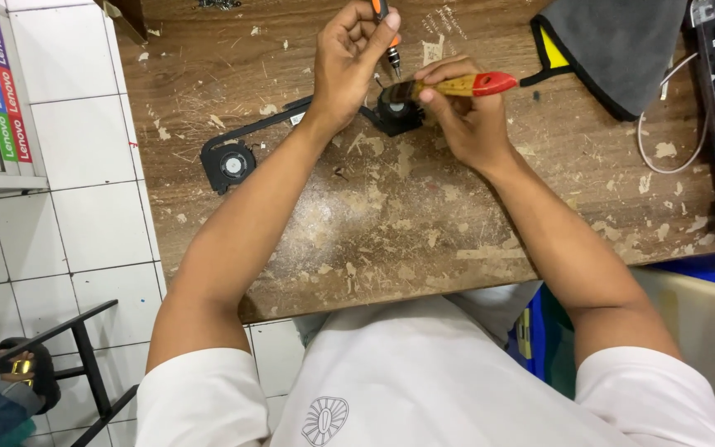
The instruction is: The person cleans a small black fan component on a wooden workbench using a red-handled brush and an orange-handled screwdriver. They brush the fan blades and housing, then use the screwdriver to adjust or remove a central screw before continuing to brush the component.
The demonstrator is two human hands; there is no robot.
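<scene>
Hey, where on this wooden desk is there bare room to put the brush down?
Widest bare patch: the worn wooden desk in front, between both forearms, up to the near edge. Another lies right, between the grey cloth and white cable. Crowded at the top, where left hand with screwdriver and right hand with brush meet over the fan assembly.

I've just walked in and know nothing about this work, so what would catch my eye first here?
Two bare arms reach over a worn, chipped wooden table. The right hand holds a paintbrush with a red-tipped handle against a small black fan, while the left hand grips an orange-and-black screwdriver just above. A second round fan lies to the left, joined by a thin black bar, and a grey cloth sits at the upper right.
</scene>
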